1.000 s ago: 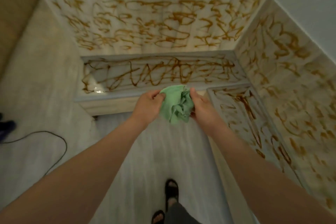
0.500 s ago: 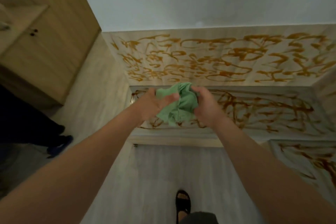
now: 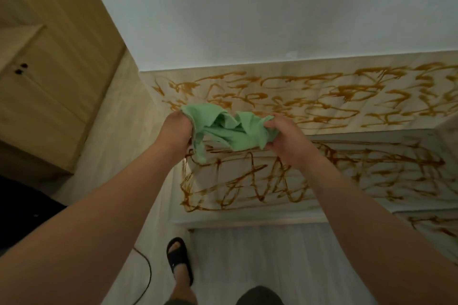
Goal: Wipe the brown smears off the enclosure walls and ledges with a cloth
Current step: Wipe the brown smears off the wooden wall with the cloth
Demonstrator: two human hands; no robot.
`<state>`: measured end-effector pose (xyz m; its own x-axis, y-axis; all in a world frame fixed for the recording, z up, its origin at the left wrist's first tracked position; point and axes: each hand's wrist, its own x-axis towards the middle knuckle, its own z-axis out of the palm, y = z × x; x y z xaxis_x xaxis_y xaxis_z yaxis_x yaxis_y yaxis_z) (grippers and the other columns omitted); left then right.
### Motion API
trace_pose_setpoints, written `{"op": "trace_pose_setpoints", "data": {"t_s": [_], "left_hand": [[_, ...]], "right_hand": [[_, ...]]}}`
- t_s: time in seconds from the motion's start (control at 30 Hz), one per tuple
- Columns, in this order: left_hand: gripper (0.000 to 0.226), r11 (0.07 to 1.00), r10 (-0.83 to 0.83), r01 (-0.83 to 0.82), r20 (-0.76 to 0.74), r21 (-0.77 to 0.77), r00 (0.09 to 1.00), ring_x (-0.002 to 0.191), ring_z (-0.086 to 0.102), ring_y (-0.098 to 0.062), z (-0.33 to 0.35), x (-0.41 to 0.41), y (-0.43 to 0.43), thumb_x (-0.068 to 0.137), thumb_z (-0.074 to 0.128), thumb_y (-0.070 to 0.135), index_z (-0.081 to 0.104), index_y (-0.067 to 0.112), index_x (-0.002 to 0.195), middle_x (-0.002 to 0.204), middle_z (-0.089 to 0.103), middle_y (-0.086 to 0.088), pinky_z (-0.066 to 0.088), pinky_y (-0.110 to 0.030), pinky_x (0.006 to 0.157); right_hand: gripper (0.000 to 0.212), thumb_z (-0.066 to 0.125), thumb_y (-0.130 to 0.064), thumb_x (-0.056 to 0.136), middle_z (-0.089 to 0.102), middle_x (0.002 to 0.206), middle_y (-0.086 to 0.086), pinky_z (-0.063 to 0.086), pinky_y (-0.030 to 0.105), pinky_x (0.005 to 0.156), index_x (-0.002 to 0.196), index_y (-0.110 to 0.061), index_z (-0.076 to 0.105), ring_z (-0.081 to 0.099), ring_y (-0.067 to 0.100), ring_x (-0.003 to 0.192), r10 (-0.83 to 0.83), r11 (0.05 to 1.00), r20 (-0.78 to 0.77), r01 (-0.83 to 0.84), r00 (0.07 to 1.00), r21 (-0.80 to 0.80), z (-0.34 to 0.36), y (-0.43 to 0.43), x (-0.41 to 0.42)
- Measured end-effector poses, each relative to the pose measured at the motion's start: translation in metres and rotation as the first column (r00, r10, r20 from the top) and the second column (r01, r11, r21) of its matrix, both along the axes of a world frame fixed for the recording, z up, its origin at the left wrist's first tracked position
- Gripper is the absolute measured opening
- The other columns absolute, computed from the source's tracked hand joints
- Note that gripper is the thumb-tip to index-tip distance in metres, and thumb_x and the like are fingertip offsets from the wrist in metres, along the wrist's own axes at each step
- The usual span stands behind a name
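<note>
Spreading out the green cloth [image 3: 230,131] seems to be the step in hand. The left hand [image 3: 177,131] is gripping one bunched end and the right hand [image 3: 288,142] is pinching the other. Both hands are clamped on the fabric and standing apart, with the cloth sagging creased between them. It is hanging in the air in front of the back wall [image 3: 366,106] and above the long ledge [image 3: 247,216], touching neither as far as I can tell.

No wiping is showing yet: the brown smears [image 3: 347,91] are running unbroken across wall and ledge alike. The next move, I judge, is calling for a flat pad of cloth under one palm, pressed firmly against the wall's left end and drawn across in overlapping passes, refolding as the fabric is loading up.

Counting what is showing:
- one cloth and two hands
- one smeared wall panel
- two ledges, the second ledge [image 3: 431,224] only peeking in at lower right
- one cabinet [image 3: 49,96] bearing two dark knobs [image 3: 24,65]
- one cable [image 3: 148,270] lying on the floor [image 3: 247,267]
- one black sandal [image 3: 179,259]
</note>
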<state>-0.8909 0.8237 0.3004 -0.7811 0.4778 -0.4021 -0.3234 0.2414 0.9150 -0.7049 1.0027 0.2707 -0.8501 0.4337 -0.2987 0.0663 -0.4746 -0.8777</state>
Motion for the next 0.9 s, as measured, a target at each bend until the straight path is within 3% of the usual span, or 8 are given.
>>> {"op": "trace_pose_setpoints", "data": {"t_s": [0.1,0.27,0.37,0.47,0.57,0.67,0.77,0.9], "left_hand": [[0.027,0.986,-0.091,0.045,0.288,0.161,0.953,0.086,0.074,-0.03,0.005,-0.05,0.0,0.102,0.055,0.021,0.079,0.01,0.096,0.1,0.077,-0.014,0.061,-0.044,0.078],[0.036,0.922,-0.386,0.388,0.138,0.016,0.912,0.095,0.073,-0.03,0.011,-0.135,-0.013,0.106,0.051,0.041,0.072,0.012,0.11,0.108,0.076,-0.013,0.06,-0.047,0.09],[0.047,0.812,-0.564,0.576,0.121,-0.098,0.817,0.086,0.073,-0.025,0.017,-0.177,-0.018,0.102,0.054,0.053,0.071,0.011,0.116,0.092,0.077,-0.005,0.061,-0.039,0.08],[0.05,0.749,-0.631,0.649,0.152,-0.135,0.761,0.093,0.074,-0.027,0.015,-0.212,-0.027,0.099,0.055,0.059,0.071,0.014,0.112,0.094,0.079,-0.005,0.06,-0.043,0.091],[0.053,0.7,-0.684,0.694,0.118,-0.169,0.72,0.101,0.073,-0.028,0.011,-0.244,-0.045,0.091,0.057,0.063,0.071,0.017,0.113,0.106,0.077,-0.006,0.056,-0.049,0.101],[0.035,0.693,-0.709,0.676,-0.065,-0.25,0.703,0.097,0.07,-0.026,0.011,-0.261,-0.058,0.102,0.049,0.042,0.071,0.015,0.106,0.103,0.074,-0.008,0.057,-0.043,0.093],[0.031,0.661,-0.737,0.627,-0.198,-0.412,0.647,0.077,0.06,-0.021,0.013,-0.269,-0.064,0.107,0.043,0.021,0.065,0.015,0.085,0.087,0.067,-0.006,0.048,-0.032,0.069],[0.032,0.693,-0.716,0.599,-0.293,-0.402,0.633,0.082,0.06,-0.021,0.024,-0.262,-0.064,0.106,0.043,0.017,0.065,0.022,0.083,0.087,0.066,-0.001,0.046,-0.033,0.074]], "right_hand": [[0.038,0.066,-0.027,0.1,0.065,0.131,0.012,0.06,0.042,0.091,0.127,-0.002,0.055,0.069,0.028,0.116,-0.086,0.996,0.158,0.082,0.984,0.032,-0.004,-0.015,-0.042],[0.055,0.067,-0.039,0.095,0.054,0.138,-0.001,0.052,0.039,0.1,0.145,-0.029,0.045,0.06,0.02,0.119,-0.155,0.895,0.55,-0.119,0.821,0.43,-0.002,-0.055,-0.123],[0.062,0.064,-0.033,0.092,0.043,0.148,-0.013,0.041,0.039,0.108,0.147,-0.051,0.042,0.043,0.015,0.136,-0.07,0.901,0.41,-0.119,0.909,0.418,0.005,-0.087,-0.169],[0.064,0.069,-0.04,0.078,0.044,0.147,-0.026,0.038,0.041,0.115,0.129,-0.072,0.048,0.04,0.009,0.14,0.053,0.943,0.323,-0.154,0.945,0.295,0.004,-0.112,-0.213],[0.042,0.069,-0.045,0.079,0.061,0.137,-0.016,0.038,0.048,0.117,0.121,-0.046,0.068,0.05,0.013,0.134,0.069,0.921,0.382,-0.205,0.922,0.33,-0.004,-0.124,-0.242],[0.013,0.059,-0.039,0.094,0.07,0.128,-0.014,0.04,0.043,0.115,0.098,-0.032,0.069,0.057,0.01,0.129,-0.038,0.936,0.399,-0.107,0.916,0.335,-0.004,-0.126,-0.251],[0.009,0.053,-0.027,0.103,0.076,0.116,-0.004,0.05,0.044,0.108,0.099,-0.019,0.056,0.067,0.017,0.117,-0.132,0.945,0.399,-0.006,0.907,0.326,-0.002,-0.128,-0.256],[0.036,0.065,-0.025,0.094,0.063,0.126,0.002,0.056,0.043,0.1,0.128,-0.026,0.052,0.065,0.019,0.112,-0.158,0.914,0.468,-0.051,0.869,0.403,-0.005,-0.141,-0.262]]}}
